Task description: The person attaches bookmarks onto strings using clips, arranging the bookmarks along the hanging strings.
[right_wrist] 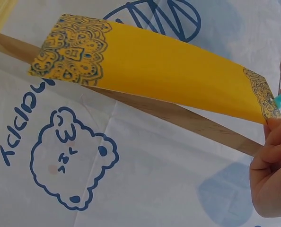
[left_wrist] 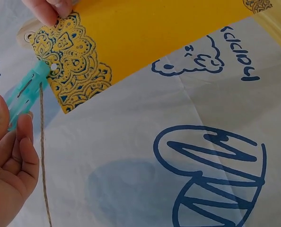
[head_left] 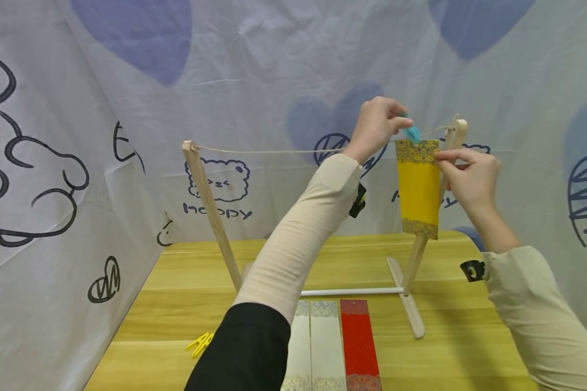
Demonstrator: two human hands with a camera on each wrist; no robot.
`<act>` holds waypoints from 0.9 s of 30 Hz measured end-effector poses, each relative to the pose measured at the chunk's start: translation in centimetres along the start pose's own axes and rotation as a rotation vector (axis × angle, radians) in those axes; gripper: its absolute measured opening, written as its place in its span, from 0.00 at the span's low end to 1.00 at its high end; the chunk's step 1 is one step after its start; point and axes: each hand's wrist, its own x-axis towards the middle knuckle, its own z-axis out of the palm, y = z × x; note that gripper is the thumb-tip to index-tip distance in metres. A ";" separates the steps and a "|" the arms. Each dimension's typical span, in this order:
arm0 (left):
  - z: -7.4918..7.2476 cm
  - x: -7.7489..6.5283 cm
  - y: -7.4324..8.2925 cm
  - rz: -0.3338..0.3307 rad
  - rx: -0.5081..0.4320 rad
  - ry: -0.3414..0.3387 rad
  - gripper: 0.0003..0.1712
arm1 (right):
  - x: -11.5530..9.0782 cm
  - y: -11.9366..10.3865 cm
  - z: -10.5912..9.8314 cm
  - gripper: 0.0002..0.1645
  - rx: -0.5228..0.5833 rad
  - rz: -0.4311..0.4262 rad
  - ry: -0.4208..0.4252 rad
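A yellow bookmark-like card (head_left: 419, 187) with blue patterned ends hangs upright at the string's right end, in front of the rack's right post. My left hand (head_left: 379, 126) pinches a turquoise clothespin (left_wrist: 29, 90), whose tip meets the card's top edge beside a small punched hole. The twine (left_wrist: 43, 156) runs down from the clothespin in the left wrist view. My right hand (head_left: 472, 176) pinches the card's upper right corner between thumb and fingers, as the right wrist view also shows (right_wrist: 275, 165). Whether the clothespin grips both twine and card I cannot tell.
The wooden rack's left post (head_left: 210, 212) and right post (head_left: 413, 266) stand on the wooden table (head_left: 171, 304), joined by a white rod (head_left: 352, 292). Two white cards (head_left: 326, 342) and a red card (head_left: 360, 342) lie in front. Yellow clothespins (head_left: 201, 343) lie to the left.
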 end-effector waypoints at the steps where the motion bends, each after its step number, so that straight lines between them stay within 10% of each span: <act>1: 0.0 0.0 0.0 0.003 0.002 -0.006 0.13 | 0.0 0.0 0.1 0.11 0.008 0.001 0.006; 27: -0.1 0.3 -0.9 0.075 -0.019 -0.239 0.22 | -0.1 0.5 1.3 0.10 0.249 0.105 0.130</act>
